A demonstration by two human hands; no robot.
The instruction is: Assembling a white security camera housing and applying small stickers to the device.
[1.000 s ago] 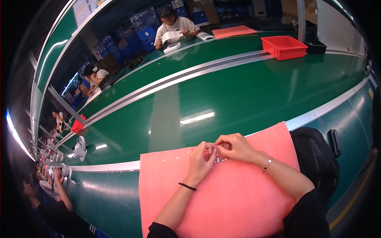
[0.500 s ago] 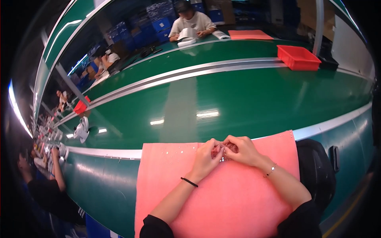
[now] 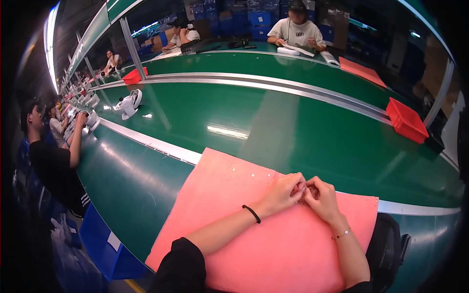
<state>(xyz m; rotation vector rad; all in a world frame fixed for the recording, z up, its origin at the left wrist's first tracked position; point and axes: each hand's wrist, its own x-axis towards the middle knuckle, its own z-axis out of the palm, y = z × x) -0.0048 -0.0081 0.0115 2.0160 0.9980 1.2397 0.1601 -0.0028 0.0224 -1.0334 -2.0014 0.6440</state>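
A pink foam-like sheet [image 3: 273, 249] lies on the green bench under both forearms. Above its far edge, my left hand [image 3: 285, 192] and my right hand [image 3: 322, 200] meet, fingertips touching in a pinch. Whatever the fingers hold is too small and too covered to name. Some small shiny bits show just below the fingertips. To the left of my left hand, several tiny pale, shiny pieces [image 3: 252, 175] are scattered near the sheet's far edge.
Beyond the sheet runs a green conveyor-like surface with metal rails [image 3: 234, 82]. A red bin [image 3: 407, 120] stands at far right, a white device [image 3: 129, 104] at left. A black object [image 3: 384, 249] sits beside the sheet's right edge. People work at left and across the bench.
My view has turned left and tilted, so the scene sits further right and slanted. Both hands stay pinched together over the sheet's far edge. The person opposite has shifted their papers slightly.
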